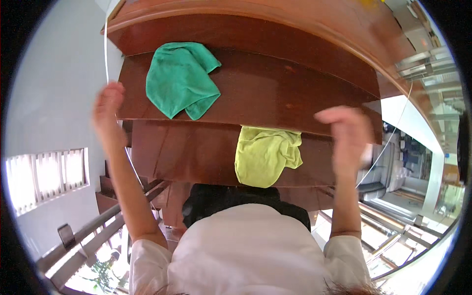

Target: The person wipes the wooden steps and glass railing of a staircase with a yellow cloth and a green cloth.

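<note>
Left hand: the left hand [109,115] is rising blurred beside the left end of a dark reddish-brown wooden step [275,88]; its fingers are curving loosely, the grip standing open.
Right hand: the right hand [350,137] is hovering, also blurred, over the right end of that step, its fingers extending leftward, unclenched.
Green cloth: a teal-green, soft fabric cloth [182,81] is lying creased on the left part of the same step, nearer the left hand, well apart from both.
Yellow cloth: a lime-yellow, crumpled fabric cloth [265,157] is lying on a lower brown wooden step [196,152], between the forearms, its far edge meeting the upper step's front edge.
Body: a white short-sleeved shirt [250,250] and black legwear [199,199] are showing below the steps.
Cords: a thin white cord [106,49] is running behind the left hand; another white cord [393,132] is slanting beyond the right.
Surroundings: a pale wall [64,98] with a bright slatted window [48,178] is standing at left; a brown railing [83,246] is crossing lower left.
</note>
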`<state>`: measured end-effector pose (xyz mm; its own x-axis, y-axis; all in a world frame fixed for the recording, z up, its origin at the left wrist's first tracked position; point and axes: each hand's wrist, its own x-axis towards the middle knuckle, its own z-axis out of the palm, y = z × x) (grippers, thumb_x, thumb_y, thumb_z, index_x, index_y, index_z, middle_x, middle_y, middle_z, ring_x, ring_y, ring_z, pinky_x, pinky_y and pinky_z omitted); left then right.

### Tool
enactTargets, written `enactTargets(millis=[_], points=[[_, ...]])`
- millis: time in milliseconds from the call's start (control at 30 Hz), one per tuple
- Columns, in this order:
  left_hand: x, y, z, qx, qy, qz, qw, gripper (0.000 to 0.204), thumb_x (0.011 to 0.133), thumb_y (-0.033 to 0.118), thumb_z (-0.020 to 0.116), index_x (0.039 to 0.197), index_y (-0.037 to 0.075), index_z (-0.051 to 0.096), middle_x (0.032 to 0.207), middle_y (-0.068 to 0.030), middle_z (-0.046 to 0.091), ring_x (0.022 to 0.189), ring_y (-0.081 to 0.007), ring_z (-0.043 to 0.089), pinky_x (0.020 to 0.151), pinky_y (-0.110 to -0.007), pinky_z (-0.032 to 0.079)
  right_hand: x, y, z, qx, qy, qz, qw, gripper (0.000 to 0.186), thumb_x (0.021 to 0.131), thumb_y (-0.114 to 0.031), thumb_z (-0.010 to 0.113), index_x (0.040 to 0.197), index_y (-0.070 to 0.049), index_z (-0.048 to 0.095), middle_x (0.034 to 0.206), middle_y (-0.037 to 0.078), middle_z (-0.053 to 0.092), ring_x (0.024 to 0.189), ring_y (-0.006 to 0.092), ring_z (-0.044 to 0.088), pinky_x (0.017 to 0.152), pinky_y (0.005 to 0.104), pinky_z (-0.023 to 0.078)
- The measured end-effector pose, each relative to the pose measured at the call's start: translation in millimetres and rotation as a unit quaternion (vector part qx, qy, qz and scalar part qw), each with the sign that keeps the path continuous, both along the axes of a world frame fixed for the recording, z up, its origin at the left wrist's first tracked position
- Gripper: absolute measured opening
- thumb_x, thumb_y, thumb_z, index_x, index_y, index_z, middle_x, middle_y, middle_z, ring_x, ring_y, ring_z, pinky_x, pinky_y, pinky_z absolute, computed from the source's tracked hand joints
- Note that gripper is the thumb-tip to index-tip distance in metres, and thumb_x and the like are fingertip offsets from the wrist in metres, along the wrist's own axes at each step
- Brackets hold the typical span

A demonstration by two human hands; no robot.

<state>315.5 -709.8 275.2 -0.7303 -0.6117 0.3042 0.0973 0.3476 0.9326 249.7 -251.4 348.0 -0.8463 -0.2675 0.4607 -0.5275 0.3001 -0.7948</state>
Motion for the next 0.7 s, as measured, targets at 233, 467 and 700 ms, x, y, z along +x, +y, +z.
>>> enactTargets(millis=[233,467,700], points=[[-98,49,-141,-0.376,-0.221,0.098,0.894,0.044,0.091,0.023,0.056,0.133,0.012,0.049,0.139,-0.0162,0.044,0.130,-0.0340,0.040,0.104,-0.052,0.033,39,25,-241,0.421,-0.426,0.028,0.801,0.053,0.089,-0.026,0.058,0.136,-0.010,0.041,0.137,0.021,0.038,0.128,0.0359,0.039,0.100,0.0501,0.038],[-122,147,-177,-0.467,-0.379,0.062,0.796,0.056,0.096,0.039,0.043,0.146,0.018,0.031,0.151,-0.0169,0.026,0.140,-0.0335,0.024,0.107,-0.062,0.021,35,14,-354,0.470,-0.362,-0.179,0.785,0.076,0.090,-0.040,0.049,0.146,0.000,0.018,0.151,0.022,0.018,0.140,0.0440,0.013,0.109,0.0610,0.019],[-123,136,-170,-0.481,-0.398,0.069,0.778,0.055,0.095,0.038,0.044,0.145,0.018,0.034,0.152,-0.0150,0.025,0.139,-0.0336,0.025,0.108,-0.060,0.022,45,13,-402,0.508,-0.240,-0.182,0.807,0.070,0.090,-0.051,0.045,0.132,0.004,0.041,0.137,0.025,0.033,0.130,0.0460,0.026,0.109,0.0621,0.015]])
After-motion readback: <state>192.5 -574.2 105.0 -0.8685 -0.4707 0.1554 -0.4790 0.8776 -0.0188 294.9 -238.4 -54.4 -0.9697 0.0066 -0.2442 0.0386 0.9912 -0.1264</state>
